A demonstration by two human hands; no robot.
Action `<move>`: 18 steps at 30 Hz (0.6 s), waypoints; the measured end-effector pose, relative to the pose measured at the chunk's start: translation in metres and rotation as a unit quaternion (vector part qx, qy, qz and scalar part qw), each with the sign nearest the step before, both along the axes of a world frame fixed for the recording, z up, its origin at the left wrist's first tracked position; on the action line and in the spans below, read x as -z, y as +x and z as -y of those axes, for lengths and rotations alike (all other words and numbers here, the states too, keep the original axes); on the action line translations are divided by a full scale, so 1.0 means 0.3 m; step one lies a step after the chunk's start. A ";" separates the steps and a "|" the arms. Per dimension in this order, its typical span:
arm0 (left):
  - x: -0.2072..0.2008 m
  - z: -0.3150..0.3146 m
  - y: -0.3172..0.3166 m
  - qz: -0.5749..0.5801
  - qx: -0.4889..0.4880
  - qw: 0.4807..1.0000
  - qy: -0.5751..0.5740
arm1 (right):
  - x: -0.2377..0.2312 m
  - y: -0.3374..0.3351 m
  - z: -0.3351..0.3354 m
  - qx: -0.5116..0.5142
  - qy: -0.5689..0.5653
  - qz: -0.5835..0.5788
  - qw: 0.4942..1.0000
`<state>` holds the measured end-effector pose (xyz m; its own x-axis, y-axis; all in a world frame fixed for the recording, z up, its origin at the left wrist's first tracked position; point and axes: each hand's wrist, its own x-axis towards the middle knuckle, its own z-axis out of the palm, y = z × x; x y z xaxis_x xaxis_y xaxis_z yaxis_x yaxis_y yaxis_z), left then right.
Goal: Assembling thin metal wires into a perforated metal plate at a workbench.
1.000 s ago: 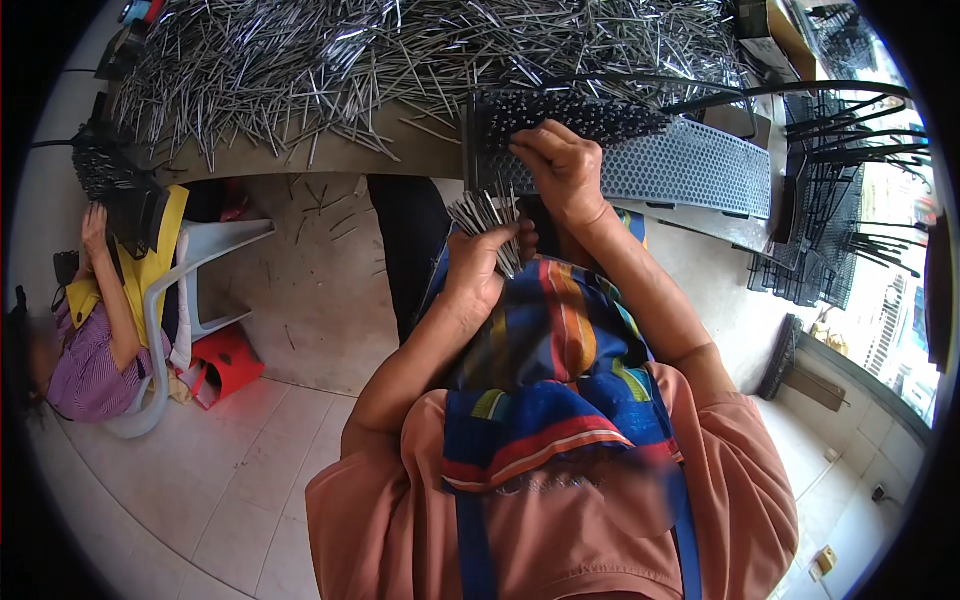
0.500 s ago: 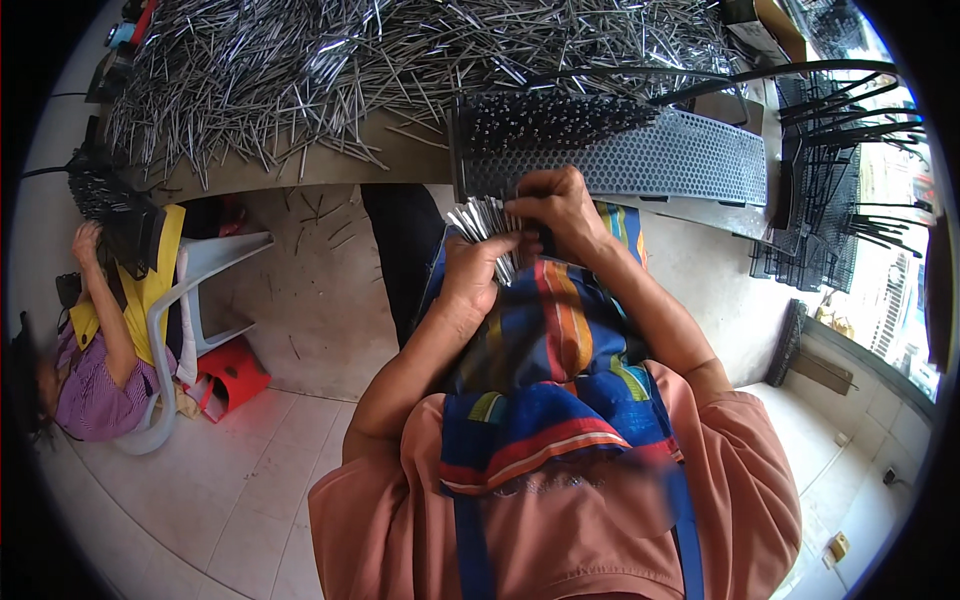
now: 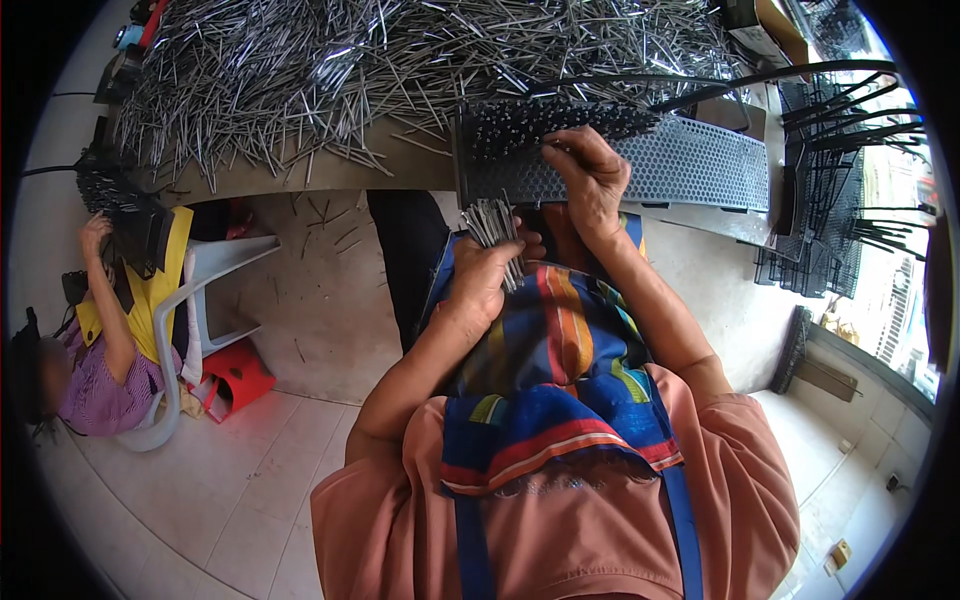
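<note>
A bundle of thin silvery metal rods [image 3: 489, 222] is clasped in my left hand [image 3: 478, 276], its upper ends fanning out above my thumb. My right hand [image 3: 598, 185] is raised over a perforated metal rack [image 3: 705, 160], thumb and fingertips pinched together; whatever they hold is too small to make out. Many dark rods with shiny tips [image 3: 505, 128] stand packed in the holes at the rack's far left part. Bare holes show along the rack's right part and near side.
A wide heap of loose metal rods [image 3: 380, 80] covers the table [image 3: 270, 180] beyond. Black mesh racks with long hooks [image 3: 825, 180] stand at the right. Another person [image 3: 115, 360] sits at the left on a pale plastic chair [image 3: 165, 340], beside a red container [image 3: 238, 378].
My right hand has left the bundle and moved forward, up over the rack. My left hand still grips the rods at nearly the same spot.
</note>
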<state>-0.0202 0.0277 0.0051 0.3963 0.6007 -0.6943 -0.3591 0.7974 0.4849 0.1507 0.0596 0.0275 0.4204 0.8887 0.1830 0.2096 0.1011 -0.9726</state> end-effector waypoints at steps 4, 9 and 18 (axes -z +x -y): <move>0.018 -0.006 -0.003 0.004 0.003 1.000 -0.003 | 0.002 -0.001 -0.007 -0.022 0.023 0.087 0.996; 0.024 -0.004 -0.003 -0.023 0.005 1.000 -0.003 | -0.008 -0.006 -0.001 -0.030 0.030 0.131 0.990; 0.002 -0.006 0.003 -0.012 -0.017 1.000 -0.017 | 0.033 -0.035 -0.011 -0.008 -0.023 0.211 0.977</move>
